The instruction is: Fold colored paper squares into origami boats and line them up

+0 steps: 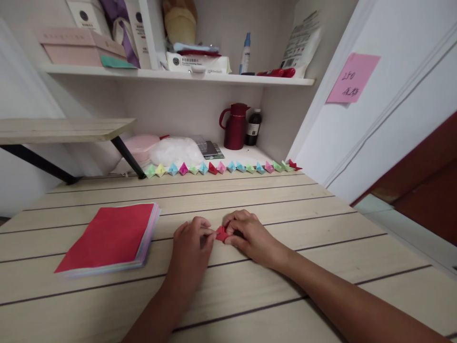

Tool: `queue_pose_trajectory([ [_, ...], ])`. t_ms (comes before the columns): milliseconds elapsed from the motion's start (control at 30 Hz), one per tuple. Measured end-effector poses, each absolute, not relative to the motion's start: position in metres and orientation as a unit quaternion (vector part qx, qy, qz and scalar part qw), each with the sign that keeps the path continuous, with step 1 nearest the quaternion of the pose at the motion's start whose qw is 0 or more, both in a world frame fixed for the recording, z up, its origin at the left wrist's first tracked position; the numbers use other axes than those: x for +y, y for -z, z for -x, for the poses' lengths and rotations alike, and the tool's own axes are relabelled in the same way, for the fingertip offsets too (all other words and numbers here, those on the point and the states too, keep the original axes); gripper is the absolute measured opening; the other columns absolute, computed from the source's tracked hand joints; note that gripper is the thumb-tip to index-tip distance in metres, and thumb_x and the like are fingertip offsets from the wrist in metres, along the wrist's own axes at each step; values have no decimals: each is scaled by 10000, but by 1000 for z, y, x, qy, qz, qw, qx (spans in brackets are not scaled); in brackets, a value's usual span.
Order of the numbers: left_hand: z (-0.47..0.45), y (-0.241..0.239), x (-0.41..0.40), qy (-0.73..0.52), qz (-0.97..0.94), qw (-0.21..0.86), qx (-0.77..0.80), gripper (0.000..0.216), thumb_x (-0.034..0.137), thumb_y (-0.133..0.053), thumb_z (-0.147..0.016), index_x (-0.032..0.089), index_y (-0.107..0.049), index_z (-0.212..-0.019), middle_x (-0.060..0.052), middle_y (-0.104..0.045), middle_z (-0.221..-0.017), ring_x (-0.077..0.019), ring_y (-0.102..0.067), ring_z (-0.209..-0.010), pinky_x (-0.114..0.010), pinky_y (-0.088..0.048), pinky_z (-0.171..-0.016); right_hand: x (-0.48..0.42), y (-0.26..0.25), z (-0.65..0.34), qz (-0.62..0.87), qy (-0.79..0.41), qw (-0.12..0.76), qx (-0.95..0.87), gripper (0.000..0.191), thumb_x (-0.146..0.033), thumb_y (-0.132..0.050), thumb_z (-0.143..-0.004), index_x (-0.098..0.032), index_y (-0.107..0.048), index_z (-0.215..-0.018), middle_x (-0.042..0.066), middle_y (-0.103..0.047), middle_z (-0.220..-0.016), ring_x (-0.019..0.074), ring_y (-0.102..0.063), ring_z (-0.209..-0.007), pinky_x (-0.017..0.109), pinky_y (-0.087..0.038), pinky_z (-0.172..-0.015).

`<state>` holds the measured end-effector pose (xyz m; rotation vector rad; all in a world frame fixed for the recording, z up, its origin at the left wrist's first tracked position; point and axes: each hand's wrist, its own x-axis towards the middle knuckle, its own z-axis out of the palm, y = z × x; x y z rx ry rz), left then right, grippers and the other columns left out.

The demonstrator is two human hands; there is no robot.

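Observation:
Between my two hands is a small piece of folded red paper (222,233), just above or on the wooden table (271,305). My left hand (194,240) pinches its left edge between thumb and fingertips. On the other side, my right hand (246,233) grips the paper with thumb and curled fingers, hiding part of it. To the left lies a thick stack of square coloured paper (110,236), a red sheet on top. Along the table's far edge runs a row of small folded paper boats (213,168) in several colours.
Behind the boats stand a dark red jug (236,126) and a dark bottle (253,127), with a white plastic bag (176,153) to their left. A small raised wooden shelf (64,131) on black legs (127,157) is at left. Boxes (76,45) fill the upper shelf (185,76).

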<state>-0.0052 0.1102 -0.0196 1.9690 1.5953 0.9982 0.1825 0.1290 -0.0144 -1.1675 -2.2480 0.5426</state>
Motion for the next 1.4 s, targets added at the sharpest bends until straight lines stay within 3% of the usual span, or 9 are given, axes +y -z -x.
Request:
queue_pose_trajectory([
  [333, 1, 16, 113, -314, -743, 113, 580, 141, 152, -643, -788, 228, -526, -804, 31, -727, -770, -205, -668, -828, -411, -423, -876, 123, 18, -176, 496, -199, 298, -791, 220, -278, -640, -865, -191, -616, -665, 22, -662, -1062, 211, -559, -1013, 400, -344, -901],
  [533, 4, 22, 120, -347, -706, 199, 585, 135, 211, -635, -787, 240, -504, -795, 39, -742, -750, -191, -703, -792, -341, -466, -785, 116, 19, -179, 507, -186, 306, -784, 111, -299, -712, -807, -214, -655, -764, 34, -638, -1146, 233, -539, -1080, 405, -331, -920],
  [767, 5, 31, 127, -382, -667, 237, 594, 140, 258, -655, -750, 249, -518, -779, 57, -738, -700, -175, -716, -739, -293, -479, -711, 124, 16, -167, 550, -85, 220, -801, 217, -291, -499, -951, -192, -661, -846, 53, -639, -1001, 213, -518, -950, 368, -344, -814],
  [933, 3, 33, 127, -388, -682, 223, 578, 127, 223, -645, -770, 244, -527, -809, 54, -735, -758, -152, -712, -762, -276, -478, -733, 125, 14, -163, 583, -35, 160, -796, 281, -340, -458, -969, -187, -668, -864, 80, -624, -1019, 236, -500, -978, 370, -336, -807],
  [1200, -3, 20, 115, -267, -741, 67, 612, 104, 197, -632, -825, 217, -606, -923, -31, -643, -983, -160, -631, -712, -314, -437, -701, 129, 12, -162, 589, -35, 120, -798, 333, -370, -419, -984, -189, -685, -901, 83, -629, -1019, 223, -540, -971, 343, -361, -818],
  [1400, 0, 19, 113, -257, -756, 68, 598, 107, 207, -583, -868, 229, -644, -953, -12, -619, -931, -156, -612, -751, -303, -428, -718, 131, 13, -160, 594, -20, 120, -795, 382, -400, -405, -982, -187, -712, -904, 81, -636, -973, 202, -594, -863, 338, -410, -779],
])
